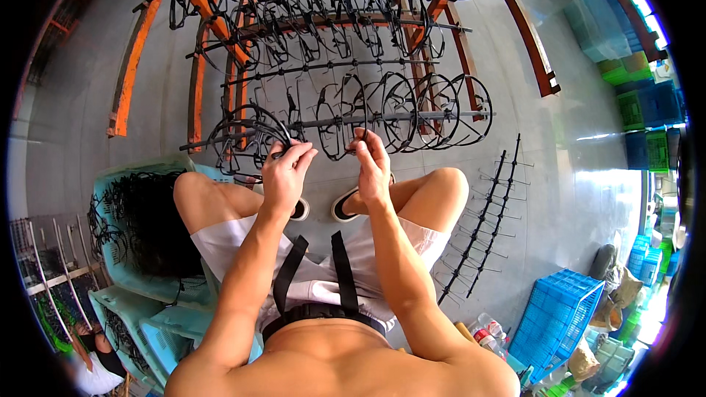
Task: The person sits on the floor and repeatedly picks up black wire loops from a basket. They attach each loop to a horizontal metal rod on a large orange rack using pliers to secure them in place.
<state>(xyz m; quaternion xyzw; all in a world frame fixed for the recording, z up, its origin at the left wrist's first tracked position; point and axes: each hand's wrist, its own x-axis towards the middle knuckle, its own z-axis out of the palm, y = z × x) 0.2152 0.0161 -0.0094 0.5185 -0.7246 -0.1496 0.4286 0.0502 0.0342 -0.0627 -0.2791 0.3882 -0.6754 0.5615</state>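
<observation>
I sit with knees apart in front of an orange metal rack point(197, 66) hung with rods of black wire rings. My left hand point(283, 173) pinches a black ring point(246, 132) at the left of the nearest horizontal rod point(412, 117). My right hand point(371, 165) grips another black ring point(346, 114) near the rod's middle. Several more rings point(441, 106) hang in a row along the rod to the right of my hands.
A pale green crate point(121, 250) full of loose black rings stands at my left. Bare pronged rods point(485, 213) lie on the grey floor at my right. A blue crate point(555, 316) and bottles point(485, 334) sit lower right. Stacked crates point(647, 103) line the right side.
</observation>
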